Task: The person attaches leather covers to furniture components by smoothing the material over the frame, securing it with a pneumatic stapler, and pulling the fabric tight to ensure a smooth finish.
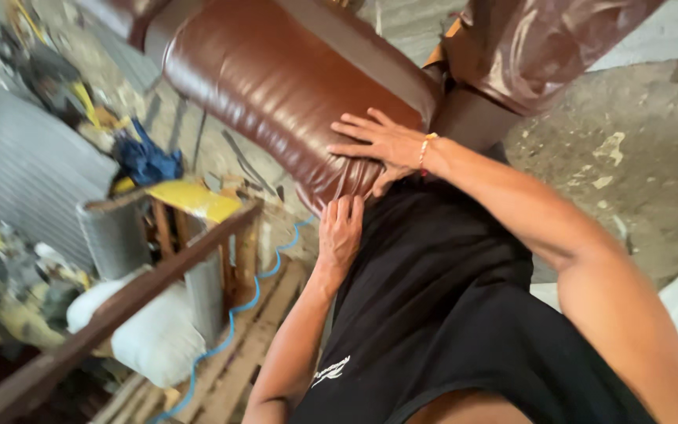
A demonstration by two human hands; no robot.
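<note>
Bare arms, no sleeves reaching the forearms or elbows. Black sleeveless top (pixel 441 314) over the torso, loose and creased, with a small white script mark (pixel 331 369) low on the front near the hem. Thin bracelet (pixel 424 149) on the right wrist, pale beads with a touch of orange and red. Right hand (pixel 378 141) and left hand (pixel 340 232) ungloved, no rings to be made out. Left wrist plain, nothing worn there.

Bright daylight, glossy glare on brown leather cushion (pixel 276 86), left edge motion-blurred, tilted view, soft shadows
</note>
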